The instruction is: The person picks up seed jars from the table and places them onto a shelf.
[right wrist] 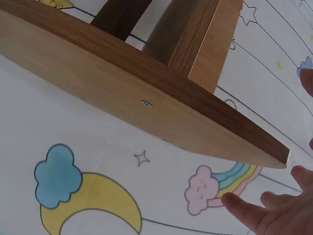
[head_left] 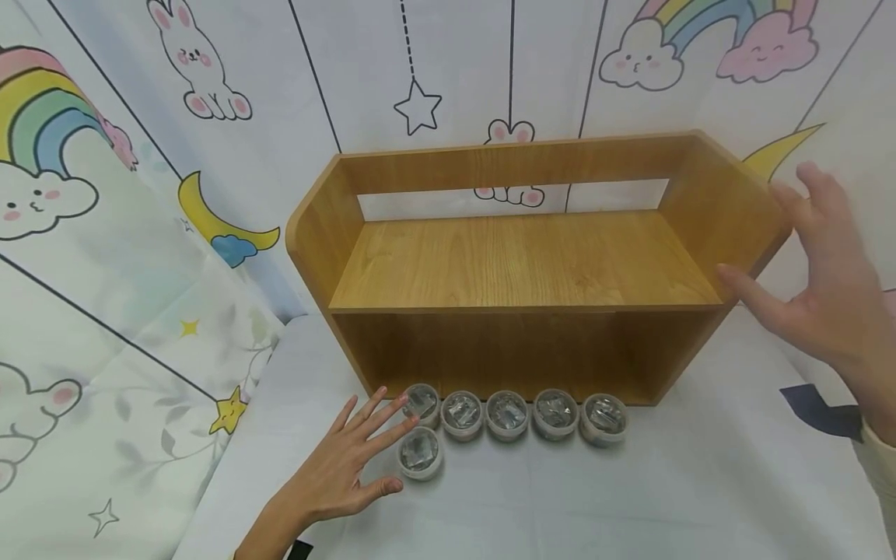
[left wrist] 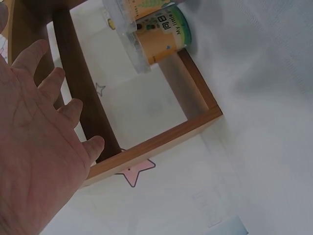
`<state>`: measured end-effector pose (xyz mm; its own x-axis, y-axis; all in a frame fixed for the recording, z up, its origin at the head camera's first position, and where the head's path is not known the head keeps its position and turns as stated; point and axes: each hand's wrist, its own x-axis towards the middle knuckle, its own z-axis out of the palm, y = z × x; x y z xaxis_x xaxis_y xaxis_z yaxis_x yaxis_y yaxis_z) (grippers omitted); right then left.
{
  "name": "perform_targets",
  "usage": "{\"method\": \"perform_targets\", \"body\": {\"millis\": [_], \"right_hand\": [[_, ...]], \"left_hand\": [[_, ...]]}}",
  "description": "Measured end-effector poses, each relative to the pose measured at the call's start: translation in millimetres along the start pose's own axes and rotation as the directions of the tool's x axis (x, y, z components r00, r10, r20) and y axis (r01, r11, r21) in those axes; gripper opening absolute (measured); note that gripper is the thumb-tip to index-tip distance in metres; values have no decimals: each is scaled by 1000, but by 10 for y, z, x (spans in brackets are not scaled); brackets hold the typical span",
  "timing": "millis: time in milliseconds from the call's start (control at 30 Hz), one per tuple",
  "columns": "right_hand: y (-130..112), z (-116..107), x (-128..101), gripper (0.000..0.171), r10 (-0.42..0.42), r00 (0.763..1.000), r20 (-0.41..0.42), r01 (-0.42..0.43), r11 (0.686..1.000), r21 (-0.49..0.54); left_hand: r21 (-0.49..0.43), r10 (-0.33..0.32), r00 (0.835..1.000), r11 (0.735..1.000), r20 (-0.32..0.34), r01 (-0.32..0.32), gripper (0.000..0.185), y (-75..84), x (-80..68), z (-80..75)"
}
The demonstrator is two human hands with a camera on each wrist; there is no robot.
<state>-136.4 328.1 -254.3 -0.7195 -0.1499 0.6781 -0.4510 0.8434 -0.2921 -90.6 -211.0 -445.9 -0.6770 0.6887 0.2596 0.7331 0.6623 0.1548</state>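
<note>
Splaying fingers, left hand (head_left: 341, 470) and right hand (head_left: 836, 288) hover near six tubs (head_left: 507, 414), one shelf (head_left: 525, 260).

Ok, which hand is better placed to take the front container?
Probably the left hand: it is close beside the front container, while the right hand is up by the right end of the wooden shelf.

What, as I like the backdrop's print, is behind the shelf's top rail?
A bunny printed on the backdrop: its ears show above the top rail, its feet below. The rail covers its middle.
</note>
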Motion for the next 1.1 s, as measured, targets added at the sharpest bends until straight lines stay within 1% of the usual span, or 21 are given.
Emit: {"method": "perform_targets", "body": {"millis": [33, 133, 233, 300, 367, 467, 667, 933, 1033, 1100], "right_hand": [[6, 15, 20, 83, 41, 999, 0, -41, 999, 23], [32, 75, 75, 92, 121, 993, -5, -120, 989, 90], [77, 127, 117, 93, 159, 987, -5, -157, 980, 123], [107, 161, 140, 92, 152, 988, -14, -149, 981, 125], [133, 191, 160, 90, 122, 992, -31, -118, 986, 119], [161, 236, 158, 85, 85, 995, -52, -80, 993, 84], [176, 276, 133, 80, 73, 996, -51, -70, 996, 47], [143, 284, 145, 78, 65, 997, -42, -63, 996, 61], [137, 287, 141, 78, 58, 997, -42, -56, 997, 57], [151, 288, 142, 77, 47, 998, -48, -44, 998, 52]], "left_hand": [[-3, 1, 1000, 1000, -2, -1, 74, -3, -2, 3], [-8, 2, 1000, 1000, 0, -2, 74, -7, -8, 8], [-13, -2, 1000, 1000, 6, 3, 74, -8, -13, 10], [-11, -8, 1000, 1000, 11, 8, 74, -8, -17, 11], [-10, -14, 1000, 1000, 14, 14, 73, -8, -19, 11], [-11, -22, 1000, 1000, 20, 23, 73, -6, -23, 10], [-23, -38, 999, 999, 36, 39, 72, -11, -28, 16], [-19, -17, 1000, 1000, -10, 17, 74, -36, -2, 22], [-53, -24, 1000, 998, -20, 23, 76, -44, 17, 22], [-100, -32, 999, 995, -34, 28, 77, -71, 31, 37]]}}
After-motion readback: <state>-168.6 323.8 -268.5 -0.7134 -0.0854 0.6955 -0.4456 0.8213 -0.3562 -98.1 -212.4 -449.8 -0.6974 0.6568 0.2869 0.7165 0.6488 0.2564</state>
